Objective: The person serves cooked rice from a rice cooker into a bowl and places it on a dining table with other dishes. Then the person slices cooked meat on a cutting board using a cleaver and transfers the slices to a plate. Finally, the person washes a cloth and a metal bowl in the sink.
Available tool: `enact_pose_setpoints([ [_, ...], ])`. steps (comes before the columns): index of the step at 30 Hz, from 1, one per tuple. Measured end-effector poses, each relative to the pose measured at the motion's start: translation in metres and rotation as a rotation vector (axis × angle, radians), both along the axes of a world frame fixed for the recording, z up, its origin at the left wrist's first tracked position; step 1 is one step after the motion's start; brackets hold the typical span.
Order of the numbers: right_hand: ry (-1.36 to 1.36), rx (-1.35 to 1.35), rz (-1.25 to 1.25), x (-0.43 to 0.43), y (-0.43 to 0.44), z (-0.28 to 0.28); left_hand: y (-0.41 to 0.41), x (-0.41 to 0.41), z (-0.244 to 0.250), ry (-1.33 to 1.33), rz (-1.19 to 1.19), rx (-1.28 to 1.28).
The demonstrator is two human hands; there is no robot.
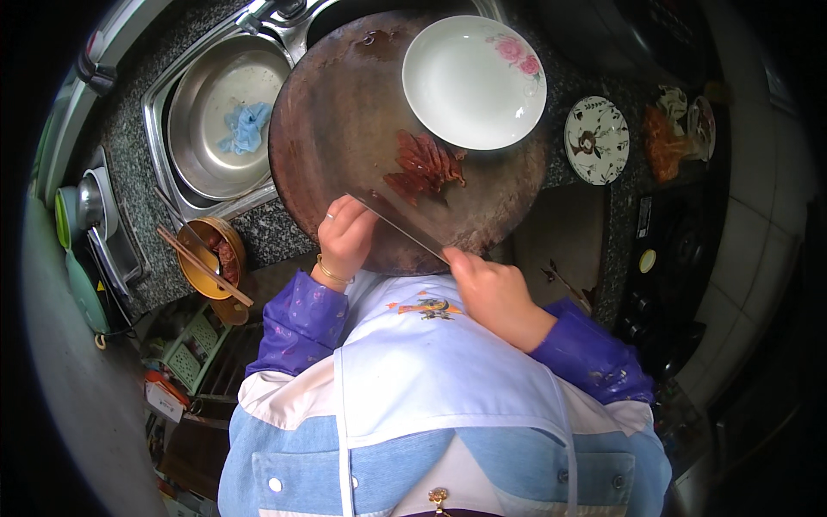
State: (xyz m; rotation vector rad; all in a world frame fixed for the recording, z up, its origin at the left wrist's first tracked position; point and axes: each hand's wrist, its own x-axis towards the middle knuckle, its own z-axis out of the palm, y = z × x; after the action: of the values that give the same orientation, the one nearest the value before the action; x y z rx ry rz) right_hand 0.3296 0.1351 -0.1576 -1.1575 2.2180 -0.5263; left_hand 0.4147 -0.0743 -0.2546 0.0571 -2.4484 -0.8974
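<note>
My right hand (488, 287) grips the handle end of a kitchen knife (404, 231), whose blade runs up and to the left over the near part of a round wooden chopping board (336, 116). Curled fingers of my left hand (347, 232) are at the blade's far end; whether they hold anything under them is hidden. Just beyond the knife, thin dark red slices of what looks like cured meat (426, 165) lie fanned on the board. A white plate with pink roses (475, 84) rests on the board's far right part.
Left of the board is a steel sink with a basin (213, 71) holding a blue cloth (247, 128). A yellow bowl (205, 271) with meat and chopsticks (203, 265) stands at the counter's near left. A patterned plate (596, 140) sits on the right counter.
</note>
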Motion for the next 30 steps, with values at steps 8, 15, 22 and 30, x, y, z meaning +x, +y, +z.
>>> enact_pose_setpoints([
  [8,-0.019,0.026,0.036,0.001,0.005,-0.005,0.002,0.002,-0.003,-0.001,0.025,0.011],
  [15,0.002,-0.023,0.069,-0.009,-0.017,-0.016,0.0,0.005,-0.002,-0.023,0.016,-0.005],
  [22,0.066,0.04,0.12,-0.009,-0.039,-0.023,0.0,-0.001,0.003,-0.046,0.007,0.021],
  [30,0.057,-0.013,0.055,-0.002,-0.038,-0.035,0.001,0.004,-0.002,-0.036,0.006,0.01],
])
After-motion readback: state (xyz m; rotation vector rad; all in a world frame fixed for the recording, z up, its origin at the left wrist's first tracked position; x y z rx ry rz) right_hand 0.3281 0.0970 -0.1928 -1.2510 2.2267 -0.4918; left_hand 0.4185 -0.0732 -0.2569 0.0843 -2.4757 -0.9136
